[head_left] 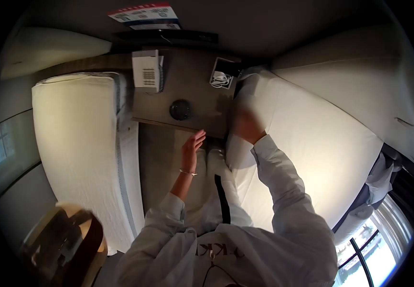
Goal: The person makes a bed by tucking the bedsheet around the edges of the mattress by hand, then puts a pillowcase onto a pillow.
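Observation:
My left hand [191, 152] is just off the front edge of a low brown table [195, 76], its fingers stretched out and nothing in them. A bracelet circles that wrist. My right hand [249, 124] is smeared by motion at the near corner of the bed with the white sheet [307, 138], on the table's right side. Its fingers cannot be made out, nor whether it touches the sheet. Closest to my left hand on the tabletop is a small dark round object [180, 110].
A spiral-bound booklet [147, 72] stands at the table's back left. Coiled white cable [221, 80] lies in a dark tray at the back right. On the left is a white-covered mattress [80, 143]; near it is a brown chair-like object [66, 244]. Pillows [380, 184] rest by the window.

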The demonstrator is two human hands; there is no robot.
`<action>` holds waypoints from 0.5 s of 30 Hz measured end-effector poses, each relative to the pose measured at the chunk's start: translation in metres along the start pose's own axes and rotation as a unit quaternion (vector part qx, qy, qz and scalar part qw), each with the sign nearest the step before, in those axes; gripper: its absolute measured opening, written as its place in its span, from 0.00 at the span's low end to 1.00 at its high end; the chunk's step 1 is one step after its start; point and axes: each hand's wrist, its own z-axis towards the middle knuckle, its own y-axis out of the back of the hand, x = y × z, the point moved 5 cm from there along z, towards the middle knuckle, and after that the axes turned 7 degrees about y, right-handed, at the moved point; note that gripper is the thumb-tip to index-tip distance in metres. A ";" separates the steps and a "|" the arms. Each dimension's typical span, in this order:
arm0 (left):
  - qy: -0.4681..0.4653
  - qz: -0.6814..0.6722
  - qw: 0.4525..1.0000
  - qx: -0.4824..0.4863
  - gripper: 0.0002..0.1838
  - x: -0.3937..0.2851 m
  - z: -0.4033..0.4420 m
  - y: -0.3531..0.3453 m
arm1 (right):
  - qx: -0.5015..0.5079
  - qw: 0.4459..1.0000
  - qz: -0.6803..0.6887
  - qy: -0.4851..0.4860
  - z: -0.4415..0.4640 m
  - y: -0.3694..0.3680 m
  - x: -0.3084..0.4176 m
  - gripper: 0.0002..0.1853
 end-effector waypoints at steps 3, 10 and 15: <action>0.093 0.061 0.990 0.086 0.30 0.056 0.057 -0.034 | -0.075 0.988 -0.129 0.034 0.024 0.044 -0.008 0.25; 0.143 0.057 0.980 0.124 0.32 0.104 0.117 -0.082 | 0.121 0.913 -0.389 -0.002 0.106 -0.017 -0.071 0.20; 0.168 0.031 0.978 0.118 0.27 0.115 0.131 -0.085 | 0.075 0.881 -0.460 -0.082 0.156 -0.047 -0.123 0.25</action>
